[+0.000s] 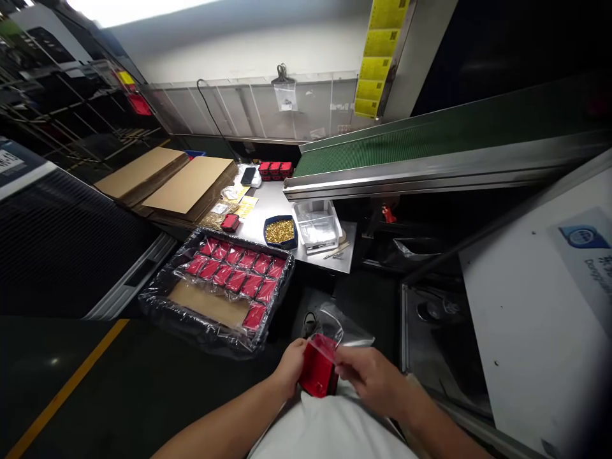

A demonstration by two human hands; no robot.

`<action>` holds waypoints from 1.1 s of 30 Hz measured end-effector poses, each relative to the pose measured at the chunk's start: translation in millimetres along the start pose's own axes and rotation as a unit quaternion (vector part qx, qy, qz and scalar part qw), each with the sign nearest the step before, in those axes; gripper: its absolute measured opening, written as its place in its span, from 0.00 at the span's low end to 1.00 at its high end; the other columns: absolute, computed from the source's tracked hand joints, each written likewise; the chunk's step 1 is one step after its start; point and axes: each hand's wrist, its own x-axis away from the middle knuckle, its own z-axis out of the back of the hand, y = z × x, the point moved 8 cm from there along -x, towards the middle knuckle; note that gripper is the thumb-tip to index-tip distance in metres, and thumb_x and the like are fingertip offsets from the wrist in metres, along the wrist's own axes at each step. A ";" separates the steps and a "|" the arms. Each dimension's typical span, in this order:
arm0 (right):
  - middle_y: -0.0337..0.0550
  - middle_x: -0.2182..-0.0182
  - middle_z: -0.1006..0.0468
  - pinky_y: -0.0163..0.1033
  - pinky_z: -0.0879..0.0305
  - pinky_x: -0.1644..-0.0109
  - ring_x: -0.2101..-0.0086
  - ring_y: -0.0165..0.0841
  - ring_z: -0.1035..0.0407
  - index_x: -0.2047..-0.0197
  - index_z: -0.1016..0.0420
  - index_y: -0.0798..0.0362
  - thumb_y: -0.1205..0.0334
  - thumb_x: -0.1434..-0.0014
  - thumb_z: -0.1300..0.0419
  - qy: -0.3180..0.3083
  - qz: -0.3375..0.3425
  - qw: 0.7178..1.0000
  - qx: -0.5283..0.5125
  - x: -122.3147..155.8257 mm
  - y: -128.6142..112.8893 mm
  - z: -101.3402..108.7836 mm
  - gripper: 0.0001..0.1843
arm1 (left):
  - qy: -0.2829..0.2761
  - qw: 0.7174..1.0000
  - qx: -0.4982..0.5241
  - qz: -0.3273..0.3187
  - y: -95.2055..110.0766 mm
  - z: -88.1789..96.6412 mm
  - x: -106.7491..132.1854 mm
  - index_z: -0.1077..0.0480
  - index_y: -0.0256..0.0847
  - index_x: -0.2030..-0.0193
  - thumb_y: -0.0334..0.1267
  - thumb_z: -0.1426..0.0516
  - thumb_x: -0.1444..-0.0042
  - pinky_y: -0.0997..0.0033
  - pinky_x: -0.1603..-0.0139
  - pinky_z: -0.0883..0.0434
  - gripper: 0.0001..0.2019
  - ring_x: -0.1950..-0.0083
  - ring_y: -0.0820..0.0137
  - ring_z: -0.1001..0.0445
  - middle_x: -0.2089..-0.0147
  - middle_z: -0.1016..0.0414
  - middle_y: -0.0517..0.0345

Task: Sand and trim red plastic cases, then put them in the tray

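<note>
Close to my body, my left hand [291,364] grips a red box-shaped plastic part [315,373] with black edges by its left side. The fingers of my right hand [370,376] are pinched at the part's upper right, on a piece of clear plastic film [326,346] lying across its top. Whether that film joins the loose clear plastic [347,328] just beyond is hard to make out. To the left stands a crate [210,341] lined with clear plastic, holding rows of similar red parts [234,278] on brown cardboard [210,301].
A metal table [306,258] carries a blue tray of brass-coloured pieces [280,231], a white bin [318,226], a phone [248,176], a single red part [230,222] and stacked red parts [275,169]. Cardboard sheets [189,185] lie left; a green conveyor [406,146] slopes up right.
</note>
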 end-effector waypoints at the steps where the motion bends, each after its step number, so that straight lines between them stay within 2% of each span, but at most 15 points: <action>1: 0.37 0.72 0.23 0.36 0.39 0.66 0.72 0.31 0.32 0.64 0.26 0.49 0.59 0.37 0.48 0.013 0.019 0.999 0.041 0.2 -6.3 -4.9 0.10 | 0.024 1.000 -0.005 0.006 -2.9 2.2 -1.3 0.33 0.37 0.69 0.48 0.38 0.47 0.72 0.73 0.35 0.15 0.76 0.73 0.32 0.77 0.32 0.64; 3: 0.40 0.65 0.21 0.38 0.38 0.62 0.67 0.35 0.30 0.53 0.27 0.46 0.53 0.40 0.42 0.026 0.020 0.995 0.099 -1.9 -7.6 -12.9 0.14 | 0.048 0.999 -0.009 0.014 -2.1 2.7 -2.5 0.35 0.39 0.67 0.47 0.42 0.42 0.73 0.75 0.35 0.13 0.77 0.73 0.32 0.77 0.34 0.66; 5: 0.42 0.55 0.24 0.40 0.37 0.56 0.61 0.38 0.28 0.42 0.33 0.41 0.46 0.43 0.39 0.039 -0.004 0.992 0.123 -7.0 1.7 -13.7 0.26 | 0.031 0.999 -0.007 0.016 6.3 -3.2 -2.3 0.34 0.39 0.63 0.49 0.44 0.42 0.71 0.75 0.32 0.14 0.75 0.70 0.27 0.74 0.29 0.61; 6: 0.42 0.53 0.25 0.40 0.36 0.55 0.59 0.39 0.29 0.42 0.34 0.39 0.45 0.42 0.41 0.049 -0.018 0.990 0.128 -10.4 8.5 -11.1 0.26 | 0.014 1.000 -0.006 0.014 12.3 -7.1 -1.7 0.34 0.39 0.61 0.50 0.45 0.42 0.70 0.75 0.31 0.15 0.73 0.67 0.25 0.71 0.27 0.58; 8: 0.41 0.57 0.26 0.39 0.36 0.56 0.61 0.36 0.29 0.49 0.28 0.40 0.47 0.36 0.49 0.075 -0.048 0.987 0.136 -18.7 25.1 -1.7 0.17 | -0.013 1.000 -0.008 0.000 24.9 -12.7 0.1 0.33 0.40 0.60 0.54 0.43 0.45 0.70 0.78 0.32 0.18 0.73 0.64 0.23 0.69 0.25 0.56; 11: 0.41 0.66 0.28 0.39 0.36 0.59 0.67 0.35 0.30 0.61 0.25 0.44 0.49 0.32 0.56 0.129 -0.078 0.978 0.144 -34.3 48.5 15.1 0.20 | -0.013 0.999 -0.005 -0.052 41.2 -11.7 3.7 0.35 0.40 0.71 0.56 0.36 0.53 0.77 0.84 0.44 0.21 0.81 0.72 0.32 0.78 0.33 0.64; 14: 0.42 0.66 0.27 0.40 0.35 0.57 0.65 0.36 0.30 0.61 0.24 0.45 0.47 0.33 0.54 0.172 -0.060 0.978 0.099 -53.6 58.3 23.3 0.20 | -0.023 0.996 0.022 -0.080 49.8 -8.6 6.5 0.36 0.39 0.77 0.54 0.29 0.65 0.78 0.85 0.50 0.25 0.84 0.78 0.42 0.83 0.39 0.68; 16: 0.43 0.65 0.25 0.40 0.35 0.56 0.63 0.38 0.29 0.60 0.24 0.45 0.47 0.35 0.51 0.184 -0.034 0.982 0.035 -67.1 54.9 22.9 0.18 | -0.034 0.995 0.055 -0.070 54.6 -6.0 6.5 0.35 0.39 0.76 0.59 0.30 0.68 0.77 0.84 0.49 0.27 0.83 0.78 0.41 0.81 0.36 0.65; 19: 0.43 0.67 0.23 0.39 0.35 0.61 0.66 0.37 0.30 0.60 0.22 0.47 0.47 0.37 0.46 0.142 -0.009 0.987 -0.068 -89.5 38.0 10.6 0.16 | -0.057 0.990 0.128 -0.014 63.8 -4.8 3.8 0.32 0.40 0.70 0.75 0.46 0.59 0.74 0.83 0.41 0.35 0.79 0.70 0.33 0.76 0.30 0.58; 21: 0.43 0.71 0.24 0.38 0.35 0.63 0.68 0.36 0.31 0.63 0.20 0.49 0.48 0.38 0.44 0.064 -0.001 0.991 -0.115 -106.6 23.3 -6.8 0.16 | -0.085 0.982 0.166 0.019 74.6 -6.0 0.6 0.30 0.38 0.67 0.77 0.56 0.53 0.68 0.78 0.33 0.39 0.75 0.64 0.29 0.74 0.27 0.51; 23: 0.43 0.70 0.24 0.38 0.34 0.63 0.69 0.35 0.32 0.63 0.19 0.49 0.48 0.39 0.42 0.004 -0.007 0.990 -0.144 -122.8 14.8 -21.9 0.16 | -0.079 0.983 0.168 -0.003 93.8 3.9 -7.1 0.28 0.35 0.67 0.75 0.56 0.51 0.62 0.72 0.28 0.40 0.72 0.60 0.25 0.70 0.24 0.44; 25: 0.44 0.66 0.24 0.38 0.32 0.64 0.68 0.35 0.31 0.55 0.20 0.47 0.48 0.40 0.41 -0.004 -0.040 0.985 -0.167 -137.5 19.4 -28.6 0.16 | -0.034 0.987 0.150 -0.051 116.4 30.6 -20.3 0.28 0.33 0.64 0.72 0.53 0.49 0.58 0.66 0.25 0.37 0.66 0.55 0.22 0.65 0.22 0.40; 27: 0.44 0.61 0.26 0.39 0.31 0.63 0.66 0.34 0.31 0.45 0.27 0.44 0.47 0.41 0.41 0.020 -0.081 0.979 -0.188 -149.5 33.0 -28.0 0.23 | 0.035 0.987 0.127 -0.095 137.7 74.0 -37.0 0.29 0.34 0.57 0.68 0.50 0.48 0.56 0.57 0.24 0.34 0.57 0.53 0.22 0.58 0.22 0.39; 30: 0.44 0.59 0.28 0.41 0.30 0.59 0.65 0.34 0.31 0.40 0.32 0.44 0.45 0.39 0.43 0.058 -0.125 0.974 -0.181 -161.1 56.6 -18.7 0.26 | 0.184 0.969 0.060 -0.154 161.7 162.3 -59.5 0.37 0.40 0.46 0.60 0.40 0.52 0.56 0.45 0.29 0.33 0.43 0.53 0.28 0.45 0.27 0.42; 33: 0.42 0.64 0.28 0.40 0.31 0.62 0.68 0.33 0.31 0.44 0.29 0.47 0.43 0.40 0.44 0.063 -0.152 0.976 -0.143 -168.5 75.8 -7.2 0.25 | 0.324 0.926 -0.070 -0.181 169.4 240.0 -72.1 0.45 0.39 0.40 0.47 0.33 0.61 0.49 0.33 0.43 0.42 0.31 0.46 0.44 0.36 0.39 0.37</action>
